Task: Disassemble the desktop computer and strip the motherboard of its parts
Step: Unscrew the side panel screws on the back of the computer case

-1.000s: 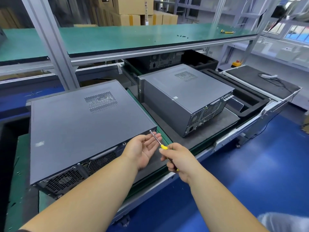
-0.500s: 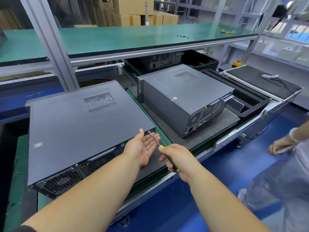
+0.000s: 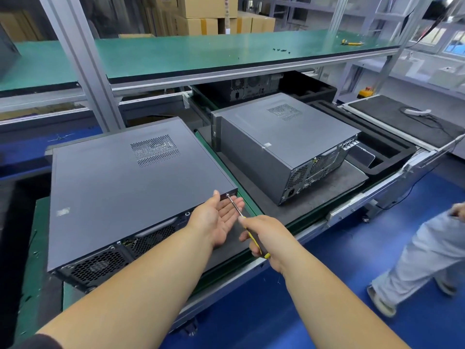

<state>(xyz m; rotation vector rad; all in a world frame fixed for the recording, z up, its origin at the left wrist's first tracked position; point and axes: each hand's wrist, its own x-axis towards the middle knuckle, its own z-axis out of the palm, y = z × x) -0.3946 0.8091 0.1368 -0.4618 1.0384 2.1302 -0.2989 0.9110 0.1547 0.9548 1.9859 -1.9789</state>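
Screwdriver (image 3: pixel 235 206) tip now meets computer case (image 3: pixel 130 187) above open left hand (image 3: pixel 219 217) fingers (image 3: pixel 237 202).

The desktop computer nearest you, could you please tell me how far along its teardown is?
Nothing looks done yet: the near desktop computer still has its side panel on. In hand: the right hand grips a screwdriver with its tip at the rear corner screw, while the left hand lies open, palm up, under the shaft. Left: opening the case and stripping the motherboard, which is not visible.
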